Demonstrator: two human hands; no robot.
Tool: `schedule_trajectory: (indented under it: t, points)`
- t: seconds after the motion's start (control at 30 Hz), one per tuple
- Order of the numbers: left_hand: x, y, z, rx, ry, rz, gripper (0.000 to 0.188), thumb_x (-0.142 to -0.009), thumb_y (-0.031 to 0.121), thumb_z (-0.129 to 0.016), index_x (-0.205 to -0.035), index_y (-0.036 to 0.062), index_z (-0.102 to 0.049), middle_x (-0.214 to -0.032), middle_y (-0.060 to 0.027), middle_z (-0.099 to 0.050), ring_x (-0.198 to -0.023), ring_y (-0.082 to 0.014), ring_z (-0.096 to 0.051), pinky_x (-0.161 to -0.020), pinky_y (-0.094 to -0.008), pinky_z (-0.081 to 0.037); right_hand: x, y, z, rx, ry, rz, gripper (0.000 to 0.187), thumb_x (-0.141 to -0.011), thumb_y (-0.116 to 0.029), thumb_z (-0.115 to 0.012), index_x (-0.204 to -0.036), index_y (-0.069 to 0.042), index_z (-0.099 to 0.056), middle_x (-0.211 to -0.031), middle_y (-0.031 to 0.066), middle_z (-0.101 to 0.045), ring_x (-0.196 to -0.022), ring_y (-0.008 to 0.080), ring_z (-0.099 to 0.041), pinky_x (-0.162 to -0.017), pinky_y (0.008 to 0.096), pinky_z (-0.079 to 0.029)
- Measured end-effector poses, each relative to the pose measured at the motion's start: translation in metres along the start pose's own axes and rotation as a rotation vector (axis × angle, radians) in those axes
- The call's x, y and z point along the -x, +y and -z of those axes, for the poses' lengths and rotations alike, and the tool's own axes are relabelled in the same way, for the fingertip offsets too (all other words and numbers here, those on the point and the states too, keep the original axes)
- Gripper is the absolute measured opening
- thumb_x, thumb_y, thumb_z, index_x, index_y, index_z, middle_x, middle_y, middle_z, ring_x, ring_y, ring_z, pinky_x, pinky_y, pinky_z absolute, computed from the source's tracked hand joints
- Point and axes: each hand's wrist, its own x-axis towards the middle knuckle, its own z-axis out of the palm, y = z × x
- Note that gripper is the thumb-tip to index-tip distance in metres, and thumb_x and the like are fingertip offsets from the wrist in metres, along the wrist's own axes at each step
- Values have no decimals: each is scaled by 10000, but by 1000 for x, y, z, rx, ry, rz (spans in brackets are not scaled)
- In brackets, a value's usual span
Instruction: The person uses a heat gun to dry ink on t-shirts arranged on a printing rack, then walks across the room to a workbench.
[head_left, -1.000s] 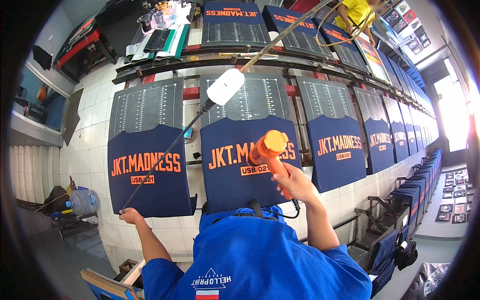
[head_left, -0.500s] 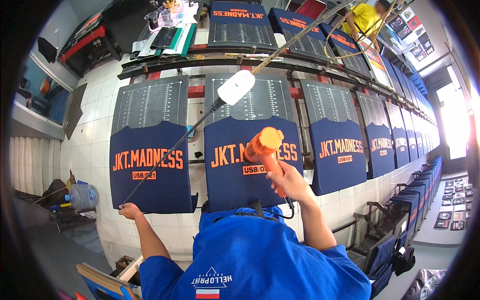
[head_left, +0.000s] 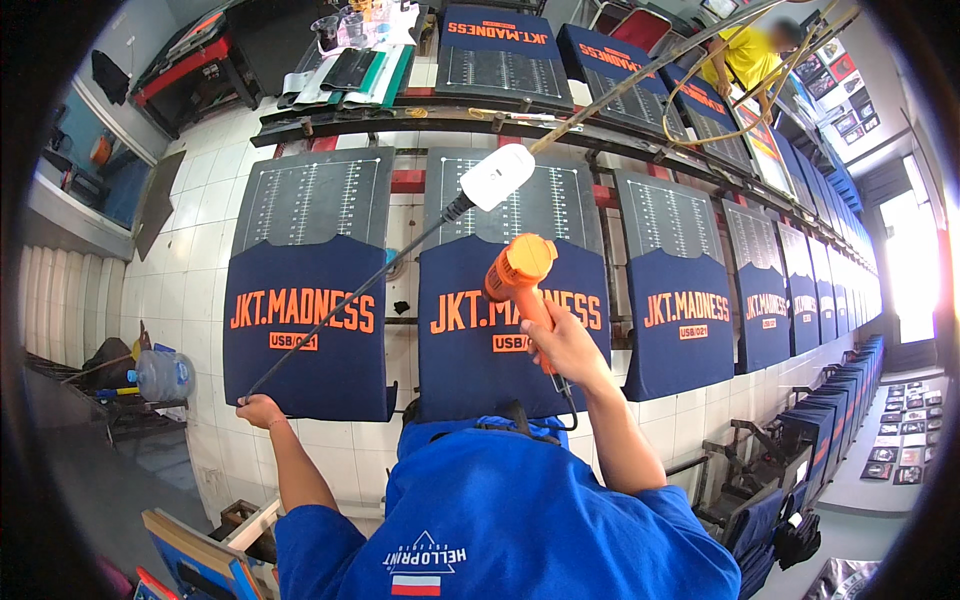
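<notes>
My right hand is closed round the handle of an orange heat gun, held over the dark navy shirt in front of me. Orange lettering is printed on that shirt, and the gun covers part of it. At the lower left corner of the left navy shirt, my left hand is closed on a black power cord. The cord slants up across this shirt to a white power socket hanging above the boards. Both shirts lie flat over dark printing boards with white scale marks.
More boards with navy shirts run off to the right. Behind them is a long rail and a second row, where a person in yellow leans over a board. A pole crosses overhead. A water jug stands at left.
My right hand has shifted the heat gun a little to the left over the middle shirt. My left hand stays on the cord. The view has moved slightly.
</notes>
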Motion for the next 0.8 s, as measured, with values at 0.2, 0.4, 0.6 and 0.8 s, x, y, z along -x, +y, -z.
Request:
schedule_trajectory:
  t: [0.2, 0.4, 0.6, 0.8]
  points:
    - [1, 0, 3, -14, -3, -19, 449, -1051, 319, -356, -1138, -105, -474, -1027, -348, -633, -970, -508, -645, -872, -542, -528, 12, -1, 3, 30, -69, -54, 266, -969, -219, -593, -1128, -9, -550, -726, 21, -584, -591, 86, -573, -534, 247, -485]
    - [3, 2, 4, -4, -18, 3, 452, -1055, 316, -339, -1138, -109, -470, -1036, -355, -627, -981, -507, -643, -877, -539, -530, 31, 7, -6, 3, -95, -42, 308, -968, -217, -613, -1182, -3, -555, -749, 18, -584, -609, 78, -564, -551, 245, -489]
    - [4, 3, 8, -33, -36, -30, 441, -1056, 301, -343, -1129, -121, -451, -1026, -360, -624, -971, -510, -645, -863, -532, -539, 26, 9, -15, -3, -149, -6, 355, -966, -227, -601, -1224, 6, -532, -753, 36, -586, -600, 94, -575, -527, 253, -497]
    - [-13, -9, 3, -80, -118, -106, 445, -1059, 315, -372, -1140, -120, -410, -1020, -345, -629, -984, -494, -647, -847, -507, -534, -1, 9, -17, 6, -67, 60, 311, -970, -240, -598, -1160, -1, -537, -715, 31, -578, -537, 101, -556, -482, 262, -476]
